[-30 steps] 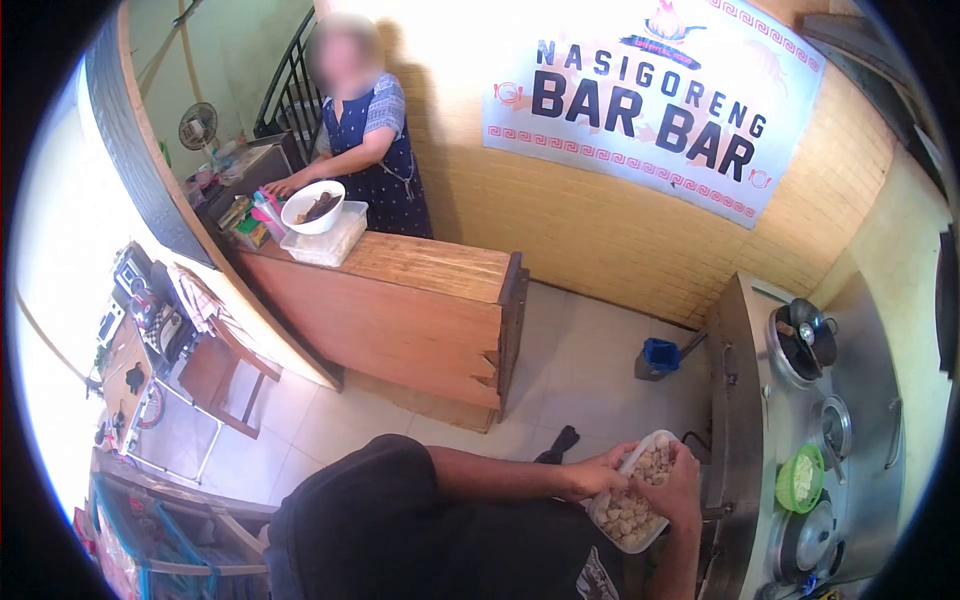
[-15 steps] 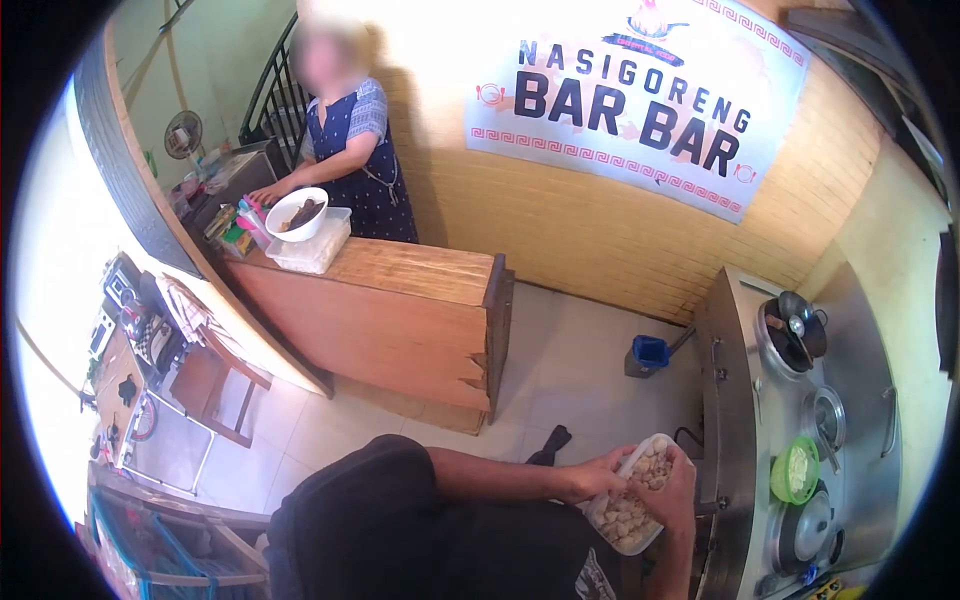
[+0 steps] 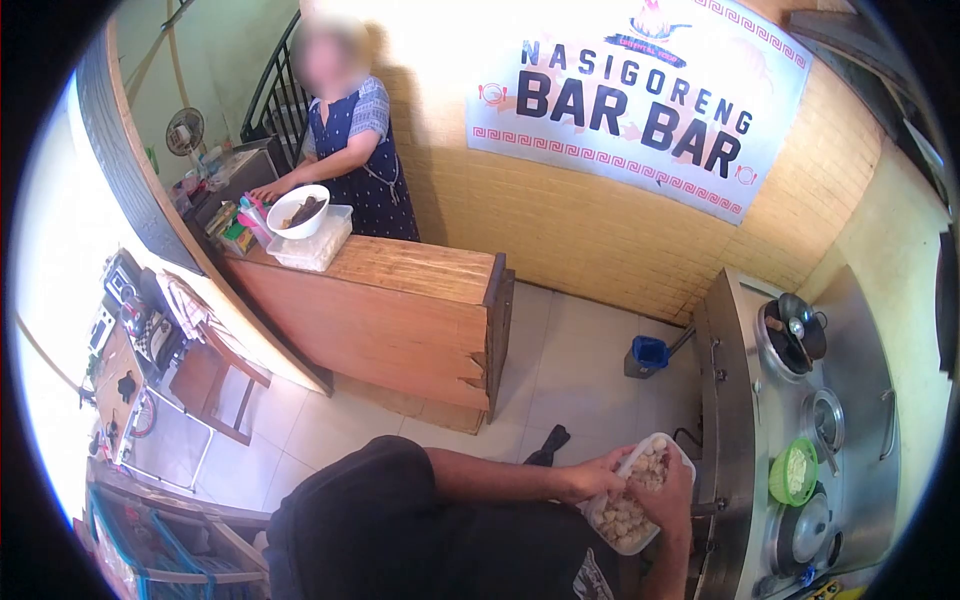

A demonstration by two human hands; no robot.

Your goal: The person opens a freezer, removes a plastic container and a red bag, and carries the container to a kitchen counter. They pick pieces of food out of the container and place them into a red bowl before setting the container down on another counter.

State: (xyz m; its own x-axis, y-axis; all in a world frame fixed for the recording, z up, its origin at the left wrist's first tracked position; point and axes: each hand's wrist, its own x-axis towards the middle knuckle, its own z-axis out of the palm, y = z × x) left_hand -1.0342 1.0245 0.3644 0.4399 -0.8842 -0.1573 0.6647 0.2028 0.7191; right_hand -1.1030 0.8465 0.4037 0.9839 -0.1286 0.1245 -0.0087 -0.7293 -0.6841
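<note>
Wooden counter (image 3: 390,310) is standing far left, person in patterned dress (image 3: 365,170) behind it. Steel cooking counter (image 3: 760,430) is running near to far along the right, holding a green basket (image 3: 789,501) and a lidded pan (image 3: 812,530). Blue-lined bin (image 3: 650,352) is sitting beyond, on the floor.

Pale container (image 3: 633,549) is hanging near right, in front of the dark shirt, just left of the steel counter. Long axis is running near to far, far end leaning right. It is lying between both hands, both touching: left hand (image 3: 600,475) is gripping the left long side by the rim, right hand (image 3: 672,495) is coming over the right long side, so it is nearer the contents. Right fingers are curling down among pale lumps (image 3: 622,520); can't tell whether they're pinching one, tips hidden.
</note>
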